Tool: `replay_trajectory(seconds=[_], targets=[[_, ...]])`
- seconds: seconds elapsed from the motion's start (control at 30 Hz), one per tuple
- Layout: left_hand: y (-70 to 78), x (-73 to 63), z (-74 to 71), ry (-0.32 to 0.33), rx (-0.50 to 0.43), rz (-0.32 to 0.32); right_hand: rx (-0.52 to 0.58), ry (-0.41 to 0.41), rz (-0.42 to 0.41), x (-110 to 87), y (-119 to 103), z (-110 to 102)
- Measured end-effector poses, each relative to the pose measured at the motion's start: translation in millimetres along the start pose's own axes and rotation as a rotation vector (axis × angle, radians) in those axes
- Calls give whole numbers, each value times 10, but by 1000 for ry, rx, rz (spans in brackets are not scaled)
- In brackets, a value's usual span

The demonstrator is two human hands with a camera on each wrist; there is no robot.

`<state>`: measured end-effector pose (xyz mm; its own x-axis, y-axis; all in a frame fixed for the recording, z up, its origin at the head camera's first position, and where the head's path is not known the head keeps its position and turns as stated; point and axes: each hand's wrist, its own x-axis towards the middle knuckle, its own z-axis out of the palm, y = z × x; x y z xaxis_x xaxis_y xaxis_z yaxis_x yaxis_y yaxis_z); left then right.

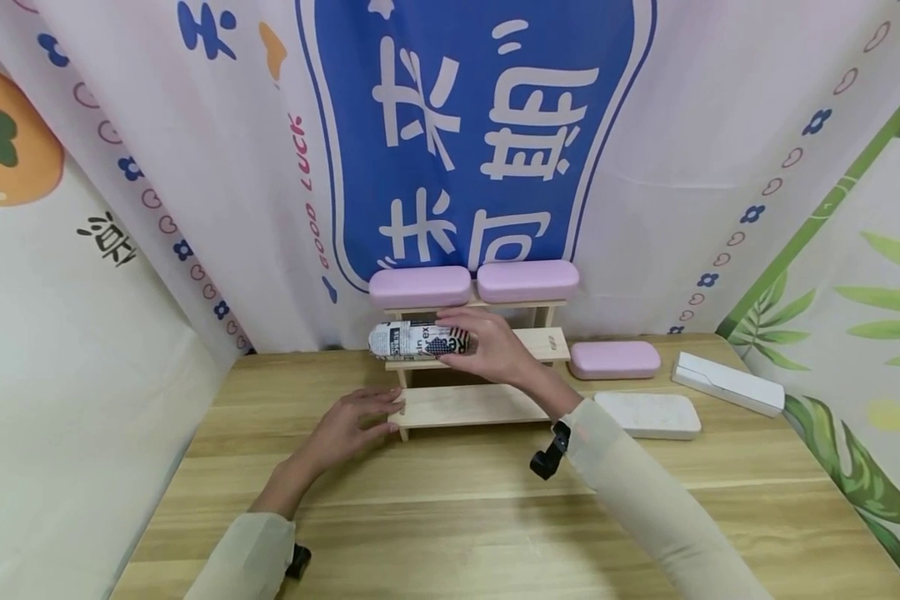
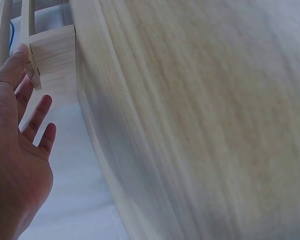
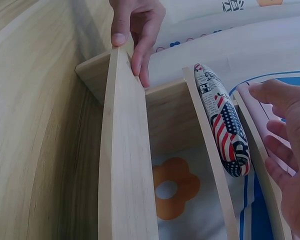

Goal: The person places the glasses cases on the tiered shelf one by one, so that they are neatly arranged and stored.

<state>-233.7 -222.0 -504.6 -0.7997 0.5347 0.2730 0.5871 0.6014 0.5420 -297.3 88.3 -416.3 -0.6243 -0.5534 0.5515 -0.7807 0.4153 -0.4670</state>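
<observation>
nearest the viewer, two pale sleeves [image 1: 247,554] extend over a wood-grain table [image 1: 457,525], a black device [image 1: 547,458] at each wrist. the left hand [image 1: 352,429] pinches the left end of the lowest tier of a three-tier wooden stand [image 1: 472,406]: the right wrist view shows the thumb on the front edge of the board and the fingers on its other side. to the right of the stand, on the table, lies a white case [image 1: 647,415].

farther in, the right hand [image 1: 487,346] is at the middle tier, beside the right end of a printed case [image 1: 397,340]; its thumb and fingers stand loosely apart, and the right wrist view shows a gap between them and the case. the printed case, bearing newspaper lettering and a red-striped flag motif, lies lengthwise on the left part of the middle tier.

beyond the white case, a pink case [image 1: 615,359] rests beside the stand, with a slim white box [image 1: 727,383] set obliquely to its right. on the top tier, two lilac cases [image 1: 420,287] lie end to end. farthest, a printed curtain [image 1: 675,167] carries a blue panel [image 1: 352,83] with white characters.
</observation>
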Motion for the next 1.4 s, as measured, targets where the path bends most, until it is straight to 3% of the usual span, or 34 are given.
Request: replay_trajectory(seconds=[0.3,0.67,1.4], targets=[[-25,-6,0,20,10,28,38,72,-67,-113,61,-82],[-19,-17,-5,13,-4,21,58,56,11,-323,54,-213],[-4,-8,11,6,-3,16,30,128,-12,-805,148,-521]])
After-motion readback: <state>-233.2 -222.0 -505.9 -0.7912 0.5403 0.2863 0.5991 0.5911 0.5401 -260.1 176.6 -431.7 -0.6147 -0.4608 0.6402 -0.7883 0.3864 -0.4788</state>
